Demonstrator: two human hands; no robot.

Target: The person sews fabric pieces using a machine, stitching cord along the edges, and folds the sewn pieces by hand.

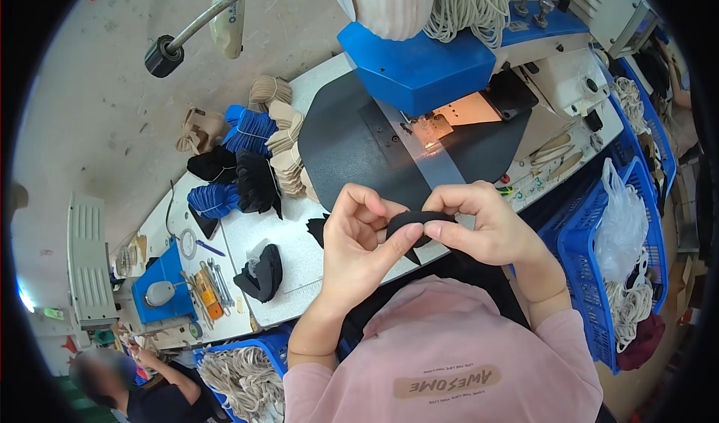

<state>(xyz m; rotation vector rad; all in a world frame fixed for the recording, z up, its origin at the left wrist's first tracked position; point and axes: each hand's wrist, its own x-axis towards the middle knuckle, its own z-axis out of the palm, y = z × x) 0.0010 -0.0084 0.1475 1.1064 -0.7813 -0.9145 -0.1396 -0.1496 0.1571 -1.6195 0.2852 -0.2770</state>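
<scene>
A small piece of black fabric (pixel 408 221) is held between both hands in front of the pink shirt. My left hand (pixel 367 232) pinches its left end, thumb and fingertips pressed together. On the right side my right hand (pixel 475 221) grips the same fabric with thumb and bent fingers. Just beyond the hands lies the dark plate (pixel 344 146) of a blue sewing machine (pixel 419 67), its lamp lighting the needle area. Another folded black piece (pixel 261 273) rests on the white table (pixel 296 292) to the left.
Bundles of blue cord (pixel 247 129), black pieces (pixel 257 179) and beige strips (pixel 286 153) lie at the left of the machine. Blue baskets (pixel 592 273) stand at the right and a filled one (pixel 243 374) below left. Tools (pixel 212 288) lie farther left, near another person (pixel 161 393).
</scene>
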